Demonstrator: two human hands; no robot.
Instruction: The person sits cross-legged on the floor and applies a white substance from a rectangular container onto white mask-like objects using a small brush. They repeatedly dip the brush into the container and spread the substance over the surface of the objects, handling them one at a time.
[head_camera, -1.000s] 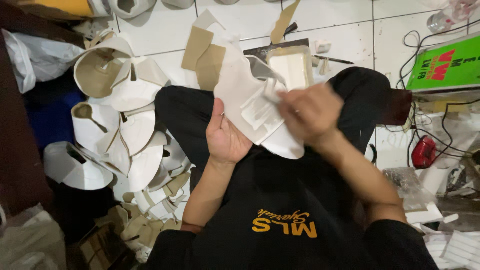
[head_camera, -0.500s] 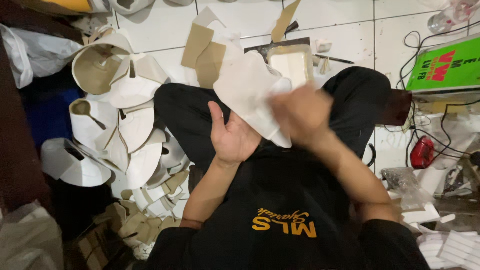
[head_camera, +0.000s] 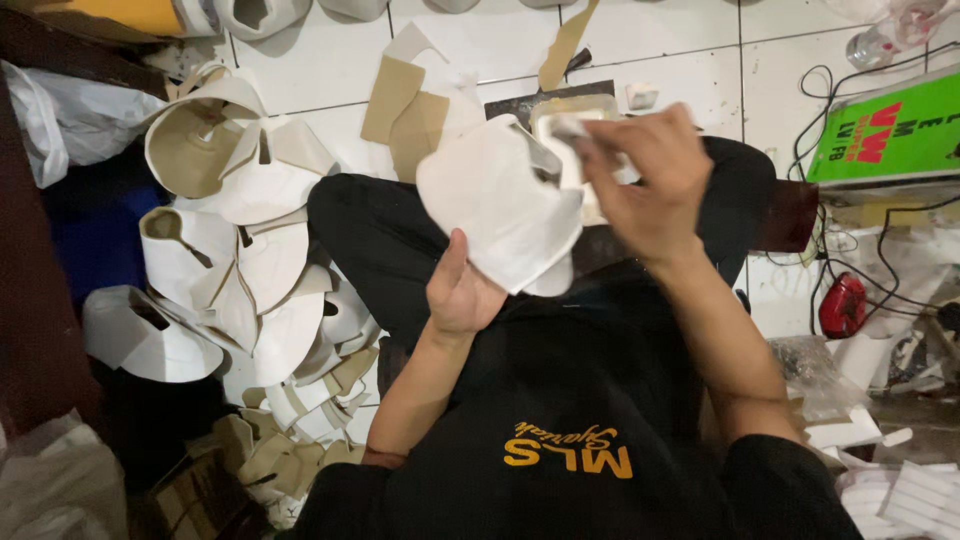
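A: Status of your hands?
B: Left hand (head_camera: 462, 295) supports the white shoe upper (head_camera: 500, 215) at frame centre, fingers hidden beneath. Right hand (head_camera: 650, 185) pinches a small white piece (head_camera: 568, 127).
A: Risk?
B: Loose support may let the upper slide onto your lap

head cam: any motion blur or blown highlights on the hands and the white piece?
Head view: right hand slightly smeared by motion, fingertips soft; left hand sharper. The white shoe-upper piece is bright and nearly featureless, close to clipped; the white floor tiles are similarly bright. Black clothing loses detail in shadow. The left edge is dark, and the green box at the right edge looks oversaturated.
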